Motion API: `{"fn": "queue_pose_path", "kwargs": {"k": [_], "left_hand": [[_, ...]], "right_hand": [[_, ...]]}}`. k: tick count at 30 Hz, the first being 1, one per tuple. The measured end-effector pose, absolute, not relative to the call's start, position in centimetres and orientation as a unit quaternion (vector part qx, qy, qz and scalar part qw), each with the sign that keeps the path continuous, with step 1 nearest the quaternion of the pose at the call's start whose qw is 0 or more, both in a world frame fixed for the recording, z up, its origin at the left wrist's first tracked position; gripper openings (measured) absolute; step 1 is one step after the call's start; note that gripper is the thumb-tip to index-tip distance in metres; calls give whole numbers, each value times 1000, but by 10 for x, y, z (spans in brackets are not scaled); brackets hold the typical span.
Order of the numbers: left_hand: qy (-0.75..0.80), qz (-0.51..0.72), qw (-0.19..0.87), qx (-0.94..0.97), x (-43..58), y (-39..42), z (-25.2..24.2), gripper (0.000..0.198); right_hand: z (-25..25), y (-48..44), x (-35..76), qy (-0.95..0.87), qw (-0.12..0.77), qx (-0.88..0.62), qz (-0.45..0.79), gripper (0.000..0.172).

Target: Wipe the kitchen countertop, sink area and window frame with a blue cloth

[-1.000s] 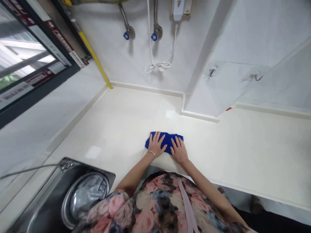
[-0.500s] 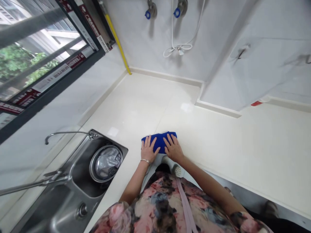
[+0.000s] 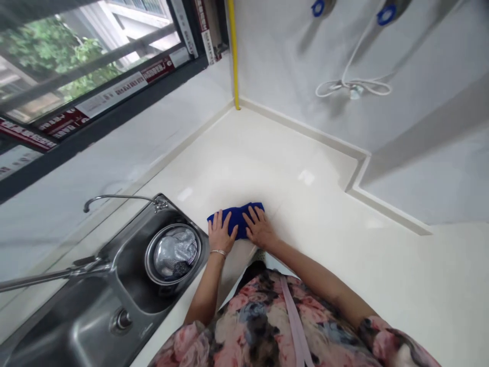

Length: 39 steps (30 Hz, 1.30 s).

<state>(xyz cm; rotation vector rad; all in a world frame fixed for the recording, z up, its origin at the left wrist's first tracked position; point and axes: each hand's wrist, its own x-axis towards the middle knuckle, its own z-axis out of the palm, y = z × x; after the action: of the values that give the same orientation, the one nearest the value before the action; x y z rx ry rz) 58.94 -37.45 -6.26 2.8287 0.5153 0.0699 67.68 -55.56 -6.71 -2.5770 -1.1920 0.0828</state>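
A blue cloth (image 3: 239,219) lies on the cream countertop (image 3: 324,224), close to its front edge. My left hand (image 3: 220,233) lies flat on the cloth's left part, fingers spread; a thin bracelet sits on that wrist. My right hand (image 3: 260,229) presses flat on the cloth's right part, fingers stretched out. Both palms cover the near half of the cloth.
A steel sink (image 3: 114,290) sits just left of my hands, with a round metal strainer bowl (image 3: 173,252) in it and a tap (image 3: 118,199) behind. A window (image 3: 76,66) runs along the left wall. A yellow pipe (image 3: 233,56) stands in the corner; a white cable (image 3: 353,89) hangs on the back wall.
Both hands have slid the cloth leftwards along the counter toward the sink. The view has turned left, and more of the sink and window shows.
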Motion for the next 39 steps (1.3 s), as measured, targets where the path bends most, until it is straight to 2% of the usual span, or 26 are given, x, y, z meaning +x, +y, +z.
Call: {"fn": "queue_pose_path", "kwargs": {"k": [6,12,19,29,35,39], "left_hand": [[242,39,131,961,635,-323,-60,64],[243,14,134,961,711,-273,-49,64],[207,-14,147,967,821,-232,-48,64],[120,26,167,978,941,-190,-74,64],[174,30,161,971,945,-198,-70,65],[193,40,151,969,909,-237,-60,64]], "right_hand": [[-56,-487,737,-452,127,-879,78,63],[-47,-444,798,-428,115,-891,100,62],[-64,-413,879,-383,169,-906,68,64],[-77,-394,975,-355,183,-917,15,70],[-74,-385,984,-344,147,-926,44,67],[-68,-415,949,-329,174,-927,43,62]]}}
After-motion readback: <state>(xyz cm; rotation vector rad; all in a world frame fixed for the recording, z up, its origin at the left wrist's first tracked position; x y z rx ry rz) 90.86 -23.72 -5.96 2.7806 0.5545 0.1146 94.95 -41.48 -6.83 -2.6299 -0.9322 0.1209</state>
